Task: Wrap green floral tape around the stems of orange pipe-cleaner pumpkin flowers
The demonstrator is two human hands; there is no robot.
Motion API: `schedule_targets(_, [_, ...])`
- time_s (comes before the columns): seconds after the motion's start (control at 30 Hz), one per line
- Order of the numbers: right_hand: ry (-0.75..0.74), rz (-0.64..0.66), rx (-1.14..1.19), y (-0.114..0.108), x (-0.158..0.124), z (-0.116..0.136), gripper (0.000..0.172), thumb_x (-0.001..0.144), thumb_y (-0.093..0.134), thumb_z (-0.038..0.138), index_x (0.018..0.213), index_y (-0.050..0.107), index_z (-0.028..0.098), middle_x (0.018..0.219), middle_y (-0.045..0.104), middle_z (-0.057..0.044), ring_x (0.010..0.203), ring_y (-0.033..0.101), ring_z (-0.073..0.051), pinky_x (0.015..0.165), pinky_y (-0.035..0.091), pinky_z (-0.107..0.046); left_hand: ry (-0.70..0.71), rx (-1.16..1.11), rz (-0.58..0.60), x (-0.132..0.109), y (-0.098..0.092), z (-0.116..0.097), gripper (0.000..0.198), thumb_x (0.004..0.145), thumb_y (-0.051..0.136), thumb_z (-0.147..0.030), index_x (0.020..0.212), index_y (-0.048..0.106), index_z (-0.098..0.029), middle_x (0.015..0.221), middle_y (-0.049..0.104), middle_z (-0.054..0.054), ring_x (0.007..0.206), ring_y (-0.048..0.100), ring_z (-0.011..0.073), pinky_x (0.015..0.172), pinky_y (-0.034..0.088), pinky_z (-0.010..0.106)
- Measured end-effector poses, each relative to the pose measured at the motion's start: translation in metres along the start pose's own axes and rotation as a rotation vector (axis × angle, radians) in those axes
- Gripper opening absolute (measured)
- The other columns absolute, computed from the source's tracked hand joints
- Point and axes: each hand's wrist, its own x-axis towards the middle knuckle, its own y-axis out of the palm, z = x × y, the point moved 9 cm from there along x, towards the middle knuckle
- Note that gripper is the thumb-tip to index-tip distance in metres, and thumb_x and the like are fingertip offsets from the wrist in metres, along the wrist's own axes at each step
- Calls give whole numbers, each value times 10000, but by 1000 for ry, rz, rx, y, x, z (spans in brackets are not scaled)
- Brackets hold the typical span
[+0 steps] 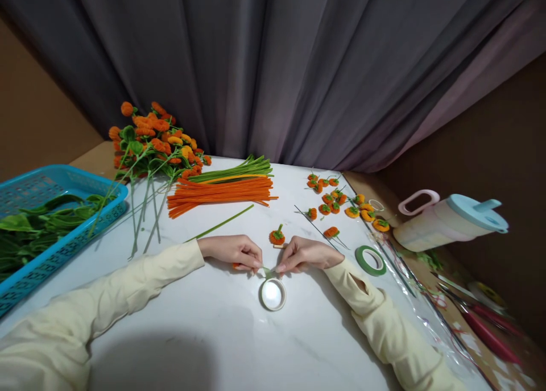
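My left hand (235, 252) and my right hand (306, 253) face each other low over the table, fingertips pinched close together. Between them is a small green strip (268, 272), perhaps floral tape, its ends at the fingertips of both hands. Just below it a white-rimmed tape roll (261, 296) lies on the table. An orange pipe-cleaner pumpkin (277, 237) with a green stem sits behind the hands, beside my right knuckles. A bit of orange shows under my left hand, mostly hidden.
Orange pipe cleaners (222, 191) and green ones (239, 170) lie behind. Left are fuzzy orange flowers (153, 132) and a blue basket (63, 254). Right are several small pumpkins (327, 199), a green tape roll (360, 260), a lidded cup (439, 226) and red-handled pliers (490, 334).
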Motion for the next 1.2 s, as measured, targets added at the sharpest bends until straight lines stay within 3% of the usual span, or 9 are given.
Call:
schedule_targets(0.33, [-3,-39,31,-4,2,-3,329,610,814,388,690,732,80,385,457,54,370,321,-33,366,159,-208,11,-4,-5,0,-1,1,281,876,585,-380,768,626,-124,469,419,-67,447,362,77,465,296,192])
schedule_targets(0.83, [-57,-138,75,-3,-3,3,325,607,797,357,497,623,105,367,415,59,376,264,-35,383,123,-238,17,-29,-19,0,-2,2,309,876,578,-415,782,621,-124,471,415,-71,454,355,77,479,300,194])
schedule_targets(1.2, [-46,-174,96,-3,-6,3,283,629,793,359,639,717,88,367,401,66,375,256,-37,385,109,-239,39,-81,-29,1,-3,3,287,882,567,-398,790,603,-129,471,410,-80,464,370,80,583,390,219])
